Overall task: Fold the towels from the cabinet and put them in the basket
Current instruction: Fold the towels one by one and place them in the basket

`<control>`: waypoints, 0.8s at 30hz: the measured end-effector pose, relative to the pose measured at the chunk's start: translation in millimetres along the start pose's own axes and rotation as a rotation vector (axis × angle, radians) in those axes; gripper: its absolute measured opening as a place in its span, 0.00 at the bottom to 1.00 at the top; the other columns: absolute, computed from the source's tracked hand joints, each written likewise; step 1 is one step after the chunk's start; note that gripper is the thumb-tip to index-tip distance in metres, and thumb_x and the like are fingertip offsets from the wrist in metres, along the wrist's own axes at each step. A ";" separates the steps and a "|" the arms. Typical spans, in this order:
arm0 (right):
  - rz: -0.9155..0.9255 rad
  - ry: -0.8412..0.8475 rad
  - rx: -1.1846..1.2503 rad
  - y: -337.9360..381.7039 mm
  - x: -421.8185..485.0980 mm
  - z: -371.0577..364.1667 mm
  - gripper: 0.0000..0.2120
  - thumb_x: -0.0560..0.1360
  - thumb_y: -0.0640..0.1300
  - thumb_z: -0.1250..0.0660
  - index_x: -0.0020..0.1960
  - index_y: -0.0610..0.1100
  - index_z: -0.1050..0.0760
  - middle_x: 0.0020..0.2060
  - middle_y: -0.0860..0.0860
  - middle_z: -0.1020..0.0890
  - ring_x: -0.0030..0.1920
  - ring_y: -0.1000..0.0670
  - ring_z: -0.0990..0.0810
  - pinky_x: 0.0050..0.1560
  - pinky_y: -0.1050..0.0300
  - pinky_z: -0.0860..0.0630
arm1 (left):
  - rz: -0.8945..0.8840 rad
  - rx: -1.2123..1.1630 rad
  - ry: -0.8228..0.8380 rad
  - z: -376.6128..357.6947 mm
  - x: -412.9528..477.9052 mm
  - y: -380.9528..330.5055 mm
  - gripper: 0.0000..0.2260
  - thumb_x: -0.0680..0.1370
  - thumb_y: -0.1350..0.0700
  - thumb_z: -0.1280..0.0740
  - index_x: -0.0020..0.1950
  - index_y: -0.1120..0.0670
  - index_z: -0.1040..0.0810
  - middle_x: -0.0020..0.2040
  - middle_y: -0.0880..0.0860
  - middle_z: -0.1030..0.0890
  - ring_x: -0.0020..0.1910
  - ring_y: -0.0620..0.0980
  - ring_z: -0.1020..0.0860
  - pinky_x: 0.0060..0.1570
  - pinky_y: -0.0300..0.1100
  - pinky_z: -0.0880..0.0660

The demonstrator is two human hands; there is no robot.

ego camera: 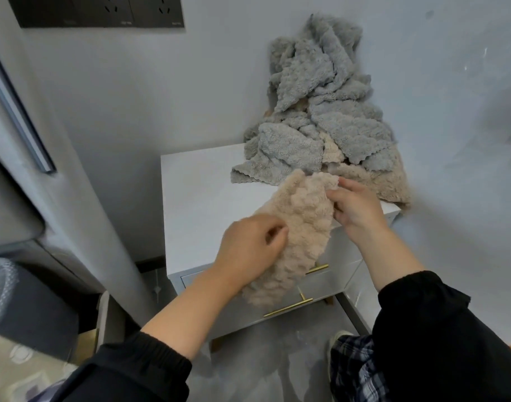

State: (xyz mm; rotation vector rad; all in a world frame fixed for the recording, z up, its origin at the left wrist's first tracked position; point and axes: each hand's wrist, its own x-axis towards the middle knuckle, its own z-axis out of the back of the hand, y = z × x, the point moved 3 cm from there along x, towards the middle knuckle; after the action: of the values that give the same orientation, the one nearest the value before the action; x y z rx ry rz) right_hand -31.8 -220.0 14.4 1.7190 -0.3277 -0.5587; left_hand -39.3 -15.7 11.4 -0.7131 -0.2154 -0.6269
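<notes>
While my left hand [249,250] and right hand [354,204] pinch the beige towel [297,224] at opposite edges, I should pull it taut, match corners, then fold.

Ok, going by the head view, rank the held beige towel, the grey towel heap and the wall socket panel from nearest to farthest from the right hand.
1. The held beige towel: in the grip of the right hand, on its left side.
2. The grey towel heap: just behind, at the back of the white cabinet.
3. The wall socket panel: high up, far left.
</notes>
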 end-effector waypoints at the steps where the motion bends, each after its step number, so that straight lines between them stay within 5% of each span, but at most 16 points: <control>1: 0.003 0.079 0.042 6.3 -4.2 -2.9 0.13 0.75 0.28 0.38 0.54 0.42 0.26 0.35 0.50 0.18 0.35 0.54 0.19 0.35 0.61 0.22 | 0.057 -0.025 -0.108 5.4 2.6 1.7 0.08 0.77 0.52 0.35 0.53 0.49 0.19 0.49 0.45 0.19 0.46 0.45 0.23 0.49 0.43 0.26; 3: 0.000 0.253 0.108 15.9 -13.3 -8.5 0.15 0.75 0.26 0.43 0.50 0.42 0.25 0.32 0.52 0.18 0.34 0.55 0.19 0.32 0.62 0.22 | 0.179 -0.136 -0.167 11.3 11.6 14.4 0.19 0.74 0.51 0.30 0.65 0.49 0.26 0.59 0.46 0.24 0.56 0.45 0.26 0.57 0.42 0.29; 6: -0.014 0.452 0.178 20.6 -24.1 -12.6 0.18 0.74 0.24 0.44 0.55 0.40 0.24 0.42 0.48 0.16 0.42 0.51 0.17 0.41 0.58 0.18 | 0.377 -0.642 0.042 11.2 19.8 25.8 0.36 0.67 0.47 0.24 0.72 0.46 0.36 0.66 0.44 0.27 0.63 0.43 0.27 0.64 0.44 0.30; 9: -0.020 0.530 0.145 18.7 -27.6 -14.7 0.19 0.73 0.24 0.44 0.53 0.41 0.24 0.40 0.49 0.15 0.41 0.52 0.16 0.40 0.61 0.19 | 0.438 -1.044 0.193 4.7 15.6 22.9 0.26 0.66 0.53 0.23 0.63 0.52 0.26 0.57 0.50 0.18 0.56 0.48 0.20 0.55 0.43 0.22; 11: 0.005 0.538 0.081 16.7 -27.3 -14.5 0.18 0.73 0.24 0.42 0.53 0.41 0.23 0.40 0.48 0.16 0.40 0.52 0.17 0.41 0.61 0.20 | 0.516 -1.169 0.141 3.6 13.3 22.4 0.17 0.68 0.59 0.24 0.56 0.55 0.21 0.52 0.53 0.16 0.52 0.51 0.18 0.49 0.41 0.20; 14: 0.048 0.435 -0.012 14.2 -23.4 -12.2 0.17 0.71 0.24 0.38 0.55 0.39 0.23 0.37 0.49 0.16 0.38 0.52 0.17 0.39 0.60 0.21 | 0.551 -1.155 0.022 6.6 14.8 26.1 0.06 0.75 0.61 0.31 0.50 0.55 0.19 0.46 0.52 0.15 0.47 0.50 0.16 0.47 0.42 0.19; 17: 0.066 0.356 -0.002 14.2 -20.0 -10.8 0.16 0.71 0.25 0.35 0.54 0.40 0.24 0.34 0.50 0.16 0.35 0.54 0.18 0.35 0.61 0.21 | 0.529 -1.094 -0.045 9.2 15.9 26.8 0.05 0.77 0.62 0.33 0.47 0.54 0.19 0.43 0.51 0.15 0.43 0.48 0.16 0.45 0.41 0.19; 21: -0.124 0.522 0.083 5.7 -18.1 -12.9 0.33 0.63 0.37 0.24 0.66 0.35 0.29 0.55 0.38 0.20 0.57 0.42 0.21 0.61 0.47 0.25 | 0.536 -1.044 -0.130 9.8 15.6 27.2 0.04 0.76 0.62 0.33 0.45 0.55 0.19 0.40 0.51 0.15 0.40 0.49 0.17 0.43 0.43 0.20; 24: -0.172 0.537 -0.073 -1.3 -19.7 -16.2 0.26 0.62 0.37 0.24 0.57 0.30 0.26 0.52 0.37 0.21 0.54 0.42 0.22 0.60 0.51 0.26 | 0.551 -0.991 -0.147 11.1 15.6 28.9 0.04 0.76 0.61 0.32 0.44 0.54 0.19 0.38 0.50 0.15 0.38 0.48 0.17 0.41 0.43 0.20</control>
State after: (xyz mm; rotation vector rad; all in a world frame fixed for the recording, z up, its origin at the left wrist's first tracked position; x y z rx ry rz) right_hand -39.9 -196.2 19.2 1.7617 0.2215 -0.2102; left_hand -9.2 1.4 10.1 -1.7019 0.1861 -0.1082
